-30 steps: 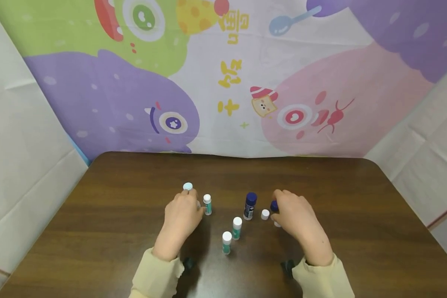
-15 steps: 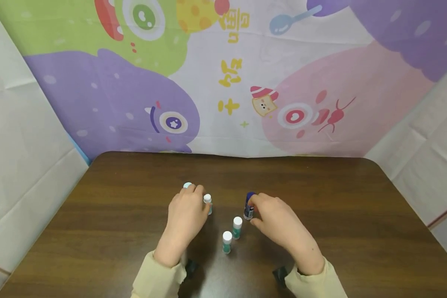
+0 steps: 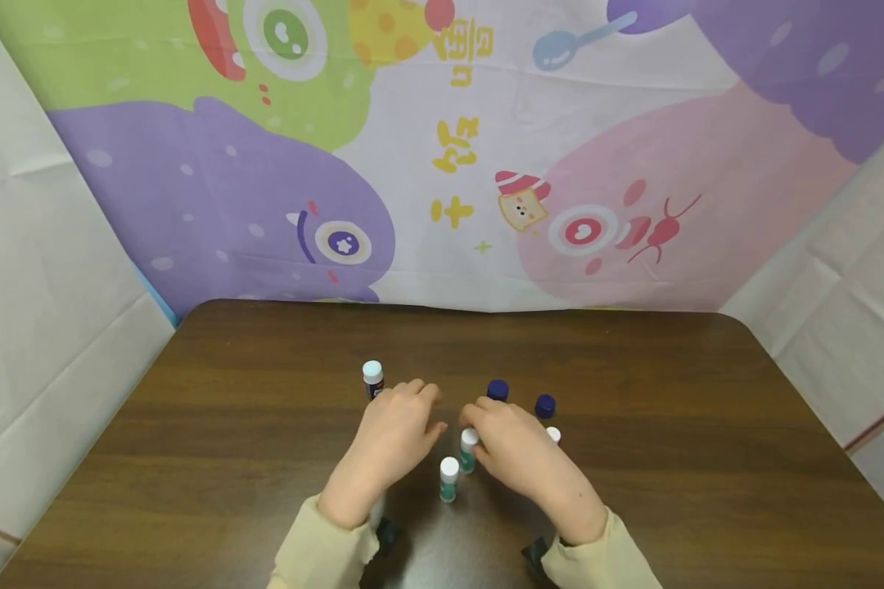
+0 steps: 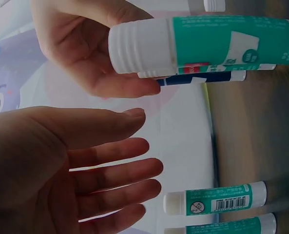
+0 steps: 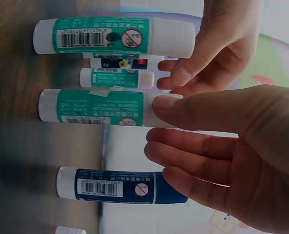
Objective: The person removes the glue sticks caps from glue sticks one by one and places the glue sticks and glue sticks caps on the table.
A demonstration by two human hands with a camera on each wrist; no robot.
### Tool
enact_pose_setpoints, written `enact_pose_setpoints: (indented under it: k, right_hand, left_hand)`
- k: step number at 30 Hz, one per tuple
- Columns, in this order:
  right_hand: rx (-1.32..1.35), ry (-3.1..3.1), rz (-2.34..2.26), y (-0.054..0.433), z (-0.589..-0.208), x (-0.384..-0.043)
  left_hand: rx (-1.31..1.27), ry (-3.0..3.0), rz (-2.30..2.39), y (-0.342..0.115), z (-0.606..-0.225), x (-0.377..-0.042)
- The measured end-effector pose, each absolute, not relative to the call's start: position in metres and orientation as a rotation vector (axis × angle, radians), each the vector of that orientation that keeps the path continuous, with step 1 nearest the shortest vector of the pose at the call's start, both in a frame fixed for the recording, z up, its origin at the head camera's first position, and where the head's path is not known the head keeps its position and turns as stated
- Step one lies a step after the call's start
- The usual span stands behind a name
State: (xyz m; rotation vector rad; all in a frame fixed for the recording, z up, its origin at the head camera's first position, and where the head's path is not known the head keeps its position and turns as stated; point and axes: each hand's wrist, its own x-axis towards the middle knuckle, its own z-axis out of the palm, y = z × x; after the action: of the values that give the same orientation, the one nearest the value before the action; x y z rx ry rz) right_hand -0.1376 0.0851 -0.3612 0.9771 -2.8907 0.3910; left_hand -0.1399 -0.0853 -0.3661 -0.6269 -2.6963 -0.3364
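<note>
White-capped green glue sticks stand upright mid-table. My right hand (image 3: 511,446) is at the farther of the middle two, a green glue stick (image 3: 467,460). In the right wrist view its thumb (image 5: 166,108) lies across that stick's white cap, with the other fingers extended just beside it. The nearer green glue stick (image 3: 448,483) stands apart in front. My left hand (image 3: 394,433) hovers to the left with fingers straight, holding nothing. In the left wrist view another green glue stick (image 4: 217,199) stands near its fingertips. Partly behind my right hand is a navy glue stick (image 5: 120,187).
A navy glue stick with a pale cap (image 3: 373,379) stands at the back left. A loose navy cap (image 3: 545,406) and a white cap (image 3: 553,434) lie to the right on the brown table (image 3: 678,393). A cartoon-printed cloth (image 3: 457,270) hangs behind the table.
My right hand has moved left, from the loose caps past the navy glue stick to the green one. My left hand has shifted right, away from the left-hand sticks, towards the middle.
</note>
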Motion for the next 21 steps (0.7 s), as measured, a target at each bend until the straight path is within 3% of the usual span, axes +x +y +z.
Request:
enact_pose_setpoints:
  k: [10,21]
  right_hand:
    - [1.014,-2.862,0.356,0.0832,-0.3655,-0.1393]
    - [0.859,-2.831,0.524,0.0888,-0.3575,-0.1410]
  left_hand:
    - [-0.672,-2.765,-0.279,-0.0819,-0.3714,-0.1411]
    - [-0.728,-2.754,-0.338,-0.0789,-0.3685,-0.1393]
